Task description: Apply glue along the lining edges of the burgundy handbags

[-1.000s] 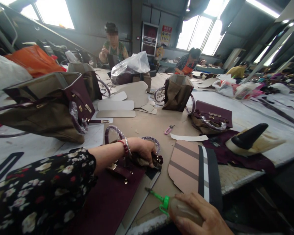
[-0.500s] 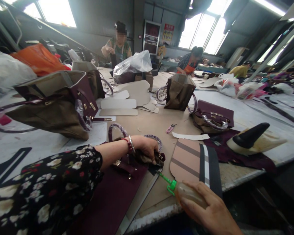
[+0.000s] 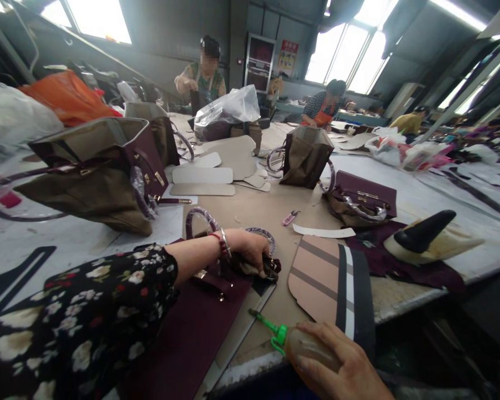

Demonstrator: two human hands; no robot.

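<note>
My left hand (image 3: 252,251) is closed on the brown fabric of a handbag (image 3: 191,328) that lies on the table, its maroon panel spreading toward me. Plastic-wrapped handles (image 3: 202,216) of that bag stand up around my wrist. In my right hand (image 3: 345,361) is a squeeze bottle (image 3: 308,347) with a green cap and a thin green nozzle, held low at the table's front edge. The nozzle's dark tip (image 3: 254,313) points left, over the pale edge strip (image 3: 244,333) beside the maroon panel. My left fingertips are partly hidden in the fabric folds.
Striped pink and grey panels (image 3: 316,272) lie right of the bag, with small pink snips (image 3: 290,218) behind. A bottle with a black cone tip (image 3: 425,233) lies at right. Half-made bags (image 3: 95,183) stand at left and back. Two co-workers (image 3: 204,72) sit across the table.
My right hand has moved the squeeze bottle left and toward me, so the nozzle tip slid down along the pale strip. My left hand keeps its hold on the bag.
</note>
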